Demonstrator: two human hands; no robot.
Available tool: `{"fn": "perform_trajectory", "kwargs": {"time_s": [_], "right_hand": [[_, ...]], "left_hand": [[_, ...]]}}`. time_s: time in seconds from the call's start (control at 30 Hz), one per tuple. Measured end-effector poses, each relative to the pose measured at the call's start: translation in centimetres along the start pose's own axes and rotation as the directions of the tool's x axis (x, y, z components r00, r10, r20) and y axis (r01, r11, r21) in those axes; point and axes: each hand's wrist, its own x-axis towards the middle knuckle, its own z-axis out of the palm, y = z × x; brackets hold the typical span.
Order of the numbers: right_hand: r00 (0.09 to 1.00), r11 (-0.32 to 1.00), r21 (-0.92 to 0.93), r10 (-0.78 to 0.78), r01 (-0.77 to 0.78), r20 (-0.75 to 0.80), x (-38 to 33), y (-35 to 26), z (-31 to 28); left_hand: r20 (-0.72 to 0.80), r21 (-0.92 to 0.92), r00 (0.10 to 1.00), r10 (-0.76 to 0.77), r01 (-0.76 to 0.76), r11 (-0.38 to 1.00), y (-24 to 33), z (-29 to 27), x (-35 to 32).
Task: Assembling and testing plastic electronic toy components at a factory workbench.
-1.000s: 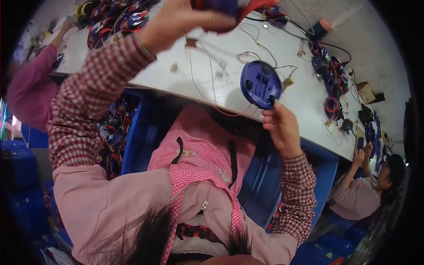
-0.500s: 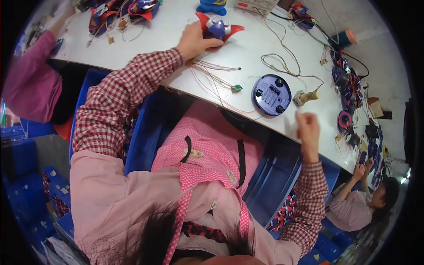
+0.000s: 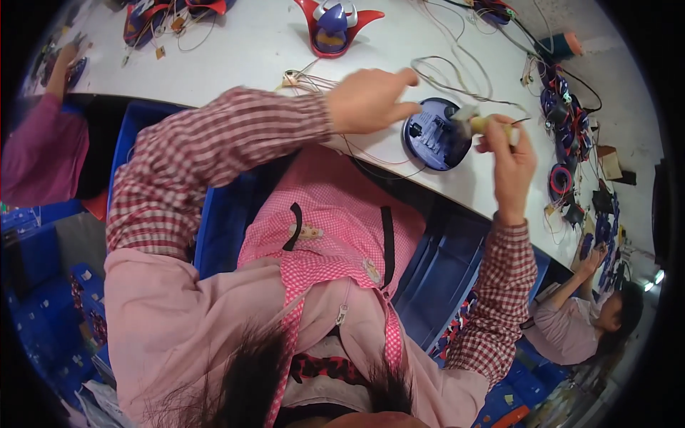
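A round blue plastic part (image 3: 435,135) lies at the near edge of the white table (image 3: 242,50). My left hand (image 3: 369,98) hovers just left of it, fingers curled, thumb and forefinger toward its rim. My right hand (image 3: 508,162) is on its right, gripping a small yellowish tool (image 3: 485,124) whose tip points at the part. Thin wires (image 3: 314,80) run under my left wrist.
A red and blue toy shell (image 3: 335,21) stands farther back on the table. More shells (image 3: 164,14) lie at the far left, wired parts (image 3: 564,135) along the right. Blue crates (image 3: 442,285) sit under the table. Other people work at left (image 3: 43,150) and lower right (image 3: 585,321).
My left hand came back from the red and blue shell to the round blue part. My right hand rose from the table edge and now holds the tool at the part.
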Motion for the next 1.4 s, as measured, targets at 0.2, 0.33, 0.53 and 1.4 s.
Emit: {"fn": "perform_trajectory", "kwargs": {"time_s": [0.2, 0.33, 0.53, 1.4], "right_hand": [[0.917, 0.774, -0.499, -0.375, 0.39, 0.135, -2.5, 0.1, 2.8], [0.871, 0.679, -0.563, -0.458, 0.471, 0.177, -2.8, 0.6, 3.4], [0.879, 0.677, -0.569, -0.423, 0.467, 0.219, -3.2, 0.5, 4.2], [0.878, 0.692, -0.547, -0.306, 0.47, 0.368, -4.6, -0.5, 10.3]], "left_hand": [[0.103, 0.047, 0.993, -0.048, 0.044, 0.998, 0.9, 4.2, 3.3], [0.072, -0.027, 0.997, -0.032, 0.034, 0.999, 0.4, 4.9, 3.2], [-0.001, -0.116, 1.0, -0.01, 0.009, 0.993, 0.0, 5.1, 2.7], [-0.045, 0.44, 0.973, 0.225, -0.183, 0.879, -10.7, -6.2, -7.3]]}}
